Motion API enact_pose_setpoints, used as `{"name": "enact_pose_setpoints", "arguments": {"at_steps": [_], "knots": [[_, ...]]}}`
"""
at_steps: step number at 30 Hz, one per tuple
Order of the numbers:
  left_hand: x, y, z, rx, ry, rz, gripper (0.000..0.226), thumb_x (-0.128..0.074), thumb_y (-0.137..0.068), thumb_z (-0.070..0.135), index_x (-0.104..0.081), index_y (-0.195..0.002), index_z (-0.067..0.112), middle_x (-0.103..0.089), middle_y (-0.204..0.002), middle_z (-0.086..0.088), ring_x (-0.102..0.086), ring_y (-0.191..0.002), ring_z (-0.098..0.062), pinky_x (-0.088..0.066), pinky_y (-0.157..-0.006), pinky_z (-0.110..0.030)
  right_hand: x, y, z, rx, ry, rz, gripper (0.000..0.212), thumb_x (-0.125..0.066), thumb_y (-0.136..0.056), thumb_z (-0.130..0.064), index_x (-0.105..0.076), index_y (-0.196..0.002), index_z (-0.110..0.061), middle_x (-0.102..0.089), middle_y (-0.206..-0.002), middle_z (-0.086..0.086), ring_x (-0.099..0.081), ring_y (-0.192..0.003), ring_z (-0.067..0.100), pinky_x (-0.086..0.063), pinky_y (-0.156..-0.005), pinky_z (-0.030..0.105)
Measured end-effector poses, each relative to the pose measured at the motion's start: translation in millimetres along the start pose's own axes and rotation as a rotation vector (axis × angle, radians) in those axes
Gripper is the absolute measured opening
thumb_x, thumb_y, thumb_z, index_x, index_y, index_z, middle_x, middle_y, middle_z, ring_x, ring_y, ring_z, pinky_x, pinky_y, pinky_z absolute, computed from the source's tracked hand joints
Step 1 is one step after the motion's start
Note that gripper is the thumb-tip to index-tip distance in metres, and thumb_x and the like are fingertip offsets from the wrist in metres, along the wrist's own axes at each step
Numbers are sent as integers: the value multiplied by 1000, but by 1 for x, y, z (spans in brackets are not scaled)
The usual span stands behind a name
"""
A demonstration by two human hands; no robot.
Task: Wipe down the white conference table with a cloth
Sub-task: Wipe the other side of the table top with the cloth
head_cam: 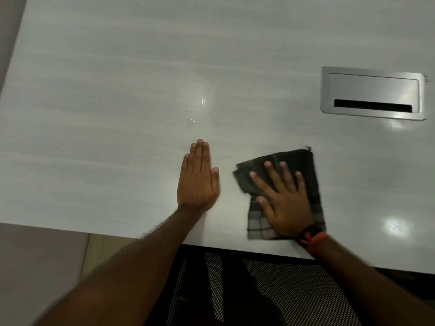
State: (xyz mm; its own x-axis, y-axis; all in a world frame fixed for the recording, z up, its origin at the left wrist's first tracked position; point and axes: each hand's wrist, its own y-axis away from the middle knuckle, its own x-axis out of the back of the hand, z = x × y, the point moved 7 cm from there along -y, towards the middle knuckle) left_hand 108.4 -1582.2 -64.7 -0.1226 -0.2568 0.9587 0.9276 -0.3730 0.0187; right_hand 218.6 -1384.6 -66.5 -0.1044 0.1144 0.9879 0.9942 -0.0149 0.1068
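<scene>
The white conference table (106,102) fills most of the view. A folded dark checked cloth (295,161) lies on it near the front edge, blurred at its edges. My right hand (284,203) presses flat on the cloth with fingers spread, and it has a dark watch and an orange band at the wrist. To the left of the cloth, my left hand (197,180) rests palm down on the bare tabletop with fingers straight and together, holding nothing. The two hands are apart.
A silver cable box (373,92) with a dark slot is set into the table at the back right. A black mesh chair back (270,290) stands against the near edge below my arms. The table's left edge runs along the floor at the left.
</scene>
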Motion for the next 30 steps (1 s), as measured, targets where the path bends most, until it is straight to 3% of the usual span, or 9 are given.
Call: {"name": "enact_pose_setpoints", "arguments": {"at_steps": [4, 6, 10, 12, 17, 20, 24, 26, 30], "knots": [[0, 0, 1, -5, -31, 20, 59, -29, -104, 26, -20, -156, -2, -19, -165, -16, -13, -155, -26, -21, -124, -44, 7, -48, 65, -423, -75, 62, 63, -31, -98, -55, -22, -158, -41, -14, -169, 3, -9, -155, 36, -12, -118, 68], [0, 2, 2, -13, -47, 15, 59, -28, -104, 26, -19, -156, -2, -18, -165, -16, -12, -155, -26, -21, -123, -44, 4, -66, 45, -596, -110, 78, 64, -27, -99, -56, -19, -159, -38, -12, -169, 7, -8, -154, 42, -11, -116, 71], [-1, -1, -1, -18, -10, -27, 60, -29, -105, 28, -20, -156, -1, -19, -165, -16, -13, -155, -26, -19, -124, -43, -11, -22, -64, -287, -52, -10, 66, -29, -98, -56, -17, -160, -38, -8, -170, 7, -3, -155, 41, -5, -118, 69], [0, -1, -7, -61, 26, -93, 62, -29, -105, 33, -18, -157, 2, -17, -166, -14, -12, -155, -25, -17, -126, -42, -14, 24, -70, -209, -29, -23, 66, -34, -96, -56, -22, -159, -39, -10, -169, 4, -6, -155, 37, -10, -118, 68], [33, 10, -62, -94, -37, -65, 66, -35, -102, 39, -25, -155, 1, -25, -163, -15, -20, -153, -27, -14, -124, -40, -8, 23, 17, -592, -52, 41, 68, -34, -94, -58, -23, -159, -39, -12, -169, 4, -10, -155, 38, -13, -115, 71], [48, 16, -113, -8, -70, -64, 70, -32, -103, 44, -20, -156, 0, -18, -165, -15, -13, -154, -26, -7, -125, -36, -4, -20, -8, -773, -116, 88, 69, -33, -96, -61, -19, -160, -36, -13, -169, 10, -11, -153, 45, -14, -112, 76], [58, 21, -163, 38, -76, -99, 76, -29, -102, 52, -17, -157, 2, -15, -166, -15, -12, -154, -28, -14, -125, -41, -16, -5, -122, -317, -58, -56, 73, -33, -93, -66, -17, -159, -41, -7, -170, 6, -2, -154, 41, -4, -115, 73], [59, 20, -177, 40, -58, -118, 79, -30, -100, 54, -16, -157, 2, -15, -166, -16, -12, -154, -28, -17, -125, -44, -17, 18, -133, -167, -51, -86, 74, -36, -91, -71, -19, -158, -44, -6, -170, 1, -2, -155, 37, -8, -115, 73], [57, 21, -182, 16, -24, -118, 80, -31, -100, 56, -14, -158, 4, -14, -166, -14, -10, -155, -25, -16, -125, -43, -10, -24, -68, -444, -51, 5, 76, -32, -88, -74, -21, -158, -45, -8, -170, -1, -3, -156, 35, -10, -114, 73]]}}
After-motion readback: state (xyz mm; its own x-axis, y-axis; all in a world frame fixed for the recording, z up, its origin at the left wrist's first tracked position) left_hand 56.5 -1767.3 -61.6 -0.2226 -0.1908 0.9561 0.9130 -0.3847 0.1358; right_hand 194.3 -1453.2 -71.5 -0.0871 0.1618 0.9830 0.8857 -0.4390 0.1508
